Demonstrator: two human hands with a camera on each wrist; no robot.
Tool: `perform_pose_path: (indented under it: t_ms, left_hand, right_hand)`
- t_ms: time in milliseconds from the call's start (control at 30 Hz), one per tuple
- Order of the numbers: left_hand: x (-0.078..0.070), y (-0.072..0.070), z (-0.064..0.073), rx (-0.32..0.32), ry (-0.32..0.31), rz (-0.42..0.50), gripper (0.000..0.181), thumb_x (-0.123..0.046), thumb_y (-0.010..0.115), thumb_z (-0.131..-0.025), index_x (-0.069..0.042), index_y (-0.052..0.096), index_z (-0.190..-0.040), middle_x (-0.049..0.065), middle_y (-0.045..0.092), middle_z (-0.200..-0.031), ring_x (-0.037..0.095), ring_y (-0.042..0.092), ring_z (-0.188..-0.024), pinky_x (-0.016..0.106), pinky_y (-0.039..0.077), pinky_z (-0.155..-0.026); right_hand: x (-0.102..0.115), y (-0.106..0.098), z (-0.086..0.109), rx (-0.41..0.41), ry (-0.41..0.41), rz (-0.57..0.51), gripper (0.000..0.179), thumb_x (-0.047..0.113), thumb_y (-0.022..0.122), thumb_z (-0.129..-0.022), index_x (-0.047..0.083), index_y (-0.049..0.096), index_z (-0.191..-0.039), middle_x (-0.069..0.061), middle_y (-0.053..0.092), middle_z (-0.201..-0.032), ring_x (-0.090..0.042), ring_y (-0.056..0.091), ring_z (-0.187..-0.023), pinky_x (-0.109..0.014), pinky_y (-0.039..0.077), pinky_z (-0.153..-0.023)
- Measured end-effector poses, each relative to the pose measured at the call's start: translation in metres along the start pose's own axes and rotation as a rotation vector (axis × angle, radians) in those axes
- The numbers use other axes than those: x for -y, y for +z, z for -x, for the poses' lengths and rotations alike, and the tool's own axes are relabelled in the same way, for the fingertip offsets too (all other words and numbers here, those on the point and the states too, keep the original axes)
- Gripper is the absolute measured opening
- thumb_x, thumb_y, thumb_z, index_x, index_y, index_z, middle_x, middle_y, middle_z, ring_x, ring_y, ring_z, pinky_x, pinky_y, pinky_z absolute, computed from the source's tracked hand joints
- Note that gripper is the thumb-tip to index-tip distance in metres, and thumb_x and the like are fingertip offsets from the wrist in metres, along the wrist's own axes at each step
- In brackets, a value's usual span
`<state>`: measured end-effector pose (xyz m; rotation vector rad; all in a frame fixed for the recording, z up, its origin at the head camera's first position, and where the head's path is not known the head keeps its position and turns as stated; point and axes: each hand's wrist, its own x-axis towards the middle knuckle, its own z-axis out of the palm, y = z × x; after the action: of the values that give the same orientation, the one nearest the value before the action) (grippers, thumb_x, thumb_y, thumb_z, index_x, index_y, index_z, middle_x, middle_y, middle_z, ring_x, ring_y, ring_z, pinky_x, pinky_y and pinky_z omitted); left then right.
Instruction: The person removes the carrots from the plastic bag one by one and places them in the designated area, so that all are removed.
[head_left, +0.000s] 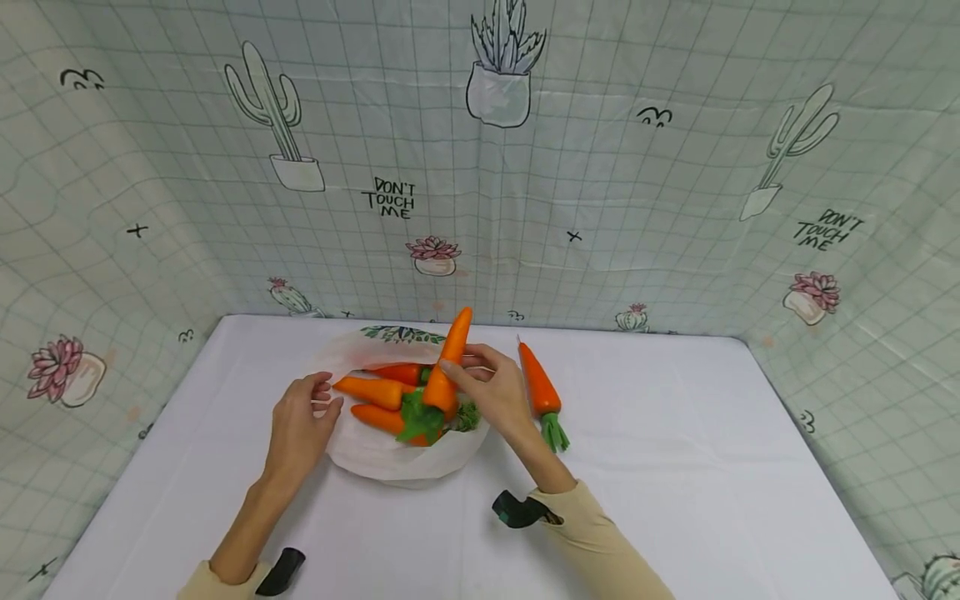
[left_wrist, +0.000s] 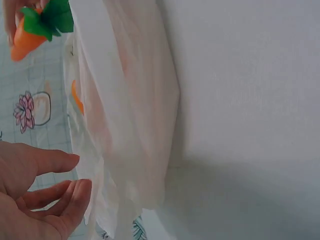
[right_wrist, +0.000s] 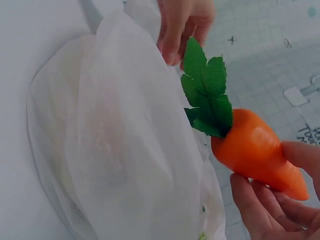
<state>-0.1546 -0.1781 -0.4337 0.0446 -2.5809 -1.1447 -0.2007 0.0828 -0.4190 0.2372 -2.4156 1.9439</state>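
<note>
My right hand (head_left: 495, 387) grips an orange toy carrot (head_left: 452, 350) between thumb and fingers, above the white plastic bag (head_left: 405, 467). Its green leaves (right_wrist: 207, 90) hang at the thick end, over the bag's mouth in the right wrist view. Several other carrots (head_left: 372, 390) lie in the bag's opening. My left hand (head_left: 300, 429) is at the bag's left rim with fingers loosely bent and a gap between thumb and fingertips (left_wrist: 82, 187). Nothing shows in that gap; whether the fingertips touch the rim, I cannot tell.
One more carrot (head_left: 540, 379) with a green stem lies on the white table (head_left: 675, 467), right of the bag. A grid-patterned cloth (head_left: 600, 167) with cactus drawings stands behind and along both sides. Dark wrist devices (head_left: 517, 510) are on both forearms.
</note>
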Motion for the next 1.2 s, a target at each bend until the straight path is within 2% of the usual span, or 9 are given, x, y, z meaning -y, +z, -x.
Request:
perform_pose_path:
  t_ms: [233,433,533,733,900,1000,1200]
  left_hand:
    - [0.003,-0.004,-0.009,0.037,0.040,-0.073,0.038,0.005,0.069,-0.092,0.018,0.058,-0.126,0.033,0.059,-0.109,0.044,0.062,-0.095,0.056,0.055,-0.090]
    - [0.008,-0.008,-0.016,0.115,0.012,-0.152,0.040,0.003,0.068,-0.093,0.020,0.056,-0.127,0.035,0.057,-0.111,0.046,0.059,-0.098,0.057,0.052,-0.090]
    - [0.010,-0.009,-0.020,0.125,0.011,-0.169,0.038,0.004,0.068,-0.093,0.021,0.057,-0.125,0.035,0.057,-0.109,0.047,0.059,-0.098,0.057,0.050,-0.089]
    - [0.015,-0.009,-0.029,0.104,0.060,-0.225,0.033,0.006,0.069,-0.091,0.023,0.058,-0.117,0.035,0.060,-0.099,0.047,0.060,-0.091,0.058,0.052,-0.085]
    - [0.023,-0.009,-0.038,0.133,0.021,-0.243,0.029,0.004,0.070,-0.091,0.020,0.059,-0.114,0.033,0.061,-0.095,0.045,0.061,-0.087,0.056,0.054,-0.081]
    - [0.027,-0.010,-0.041,0.132,-0.001,-0.235,0.028,0.003,0.071,-0.092,0.018,0.059,-0.111,0.032,0.060,-0.095,0.045,0.061,-0.087,0.056,0.052,-0.080]
    - [0.030,-0.009,-0.046,0.110,0.001,-0.225,0.021,0.003,0.071,-0.091,0.016,0.061,-0.104,0.031,0.059,-0.094,0.046,0.058,-0.088,0.057,0.050,-0.081]
  right_hand:
    - [-0.003,-0.011,-0.001,0.011,0.060,-0.135,0.046,0.022,0.079,-0.093,0.001,0.065,-0.132,-0.017,0.069,-0.114,-0.028,0.074,-0.099,-0.040,0.061,-0.084]
    - [-0.002,-0.019,0.000,0.005,0.095,-0.187,0.047,0.020,0.077,-0.094,0.000,0.063,-0.134,-0.019,0.067,-0.117,-0.027,0.074,-0.098,-0.044,0.060,-0.087]
    - [-0.002,-0.022,0.000,-0.001,0.101,-0.198,0.046,0.020,0.077,-0.094,-0.001,0.063,-0.133,-0.019,0.067,-0.116,-0.026,0.074,-0.098,-0.047,0.059,-0.088]
    - [0.000,-0.032,0.001,-0.008,0.115,-0.202,0.048,0.023,0.079,-0.093,0.001,0.064,-0.133,-0.019,0.066,-0.117,-0.025,0.073,-0.099,-0.049,0.057,-0.091]
    - [0.001,-0.039,0.002,0.000,0.103,-0.188,0.047,0.023,0.077,-0.094,0.001,0.063,-0.133,-0.019,0.066,-0.118,-0.025,0.073,-0.098,-0.054,0.055,-0.093]
    - [0.001,-0.042,0.002,0.002,0.092,-0.169,0.047,0.023,0.077,-0.094,0.001,0.063,-0.133,-0.019,0.066,-0.118,-0.024,0.073,-0.096,-0.050,0.057,-0.091]
    - [-0.001,-0.049,0.004,-0.013,0.090,-0.142,0.049,0.026,0.077,-0.094,0.002,0.062,-0.134,-0.018,0.065,-0.121,-0.026,0.072,-0.099,-0.040,0.060,-0.085]
